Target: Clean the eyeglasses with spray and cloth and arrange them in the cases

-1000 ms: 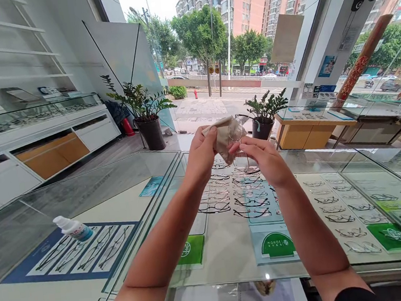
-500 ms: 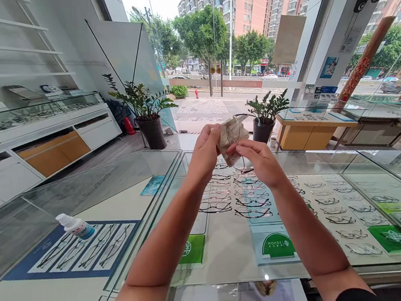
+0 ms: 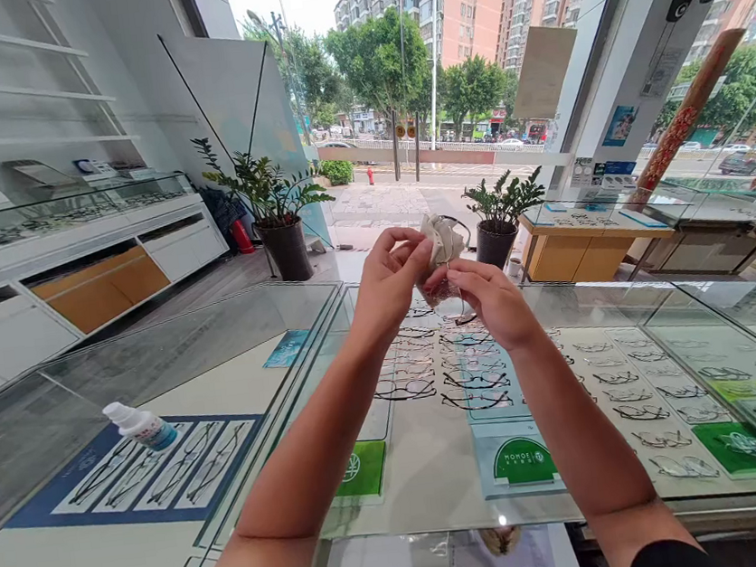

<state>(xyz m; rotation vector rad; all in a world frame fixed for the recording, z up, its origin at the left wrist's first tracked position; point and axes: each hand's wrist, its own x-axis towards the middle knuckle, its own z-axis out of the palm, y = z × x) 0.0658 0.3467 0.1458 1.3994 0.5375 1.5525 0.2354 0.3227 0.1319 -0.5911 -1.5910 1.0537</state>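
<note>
Above the glass display case, my left hand (image 3: 391, 277) grips a crumpled beige cloth (image 3: 442, 238) wrapped around part of a pair of eyeglasses (image 3: 461, 306). With pinched fingers, my right hand (image 3: 492, 298) holds the thin frame of those eyeglasses near the middle. One dark temple curves out above the cloth and another hangs below. Cloth and fingers hide most of the lenses. Beneath both hands, rows of eyeglasses (image 3: 474, 377) lie inside the case.
A white spray bottle (image 3: 140, 426) stands on the glass counter at left, over a blue tray (image 3: 237, 482) of frames. Green sign cards (image 3: 525, 461) sit in the glass case (image 3: 437, 504). Potted plants (image 3: 285, 249) stand beyond the counter, near the glass front.
My left fingers have curled and shifted on the cloth, which is bunched higher over the eyeglasses. The right hand keeps its pinch almost in place.
</note>
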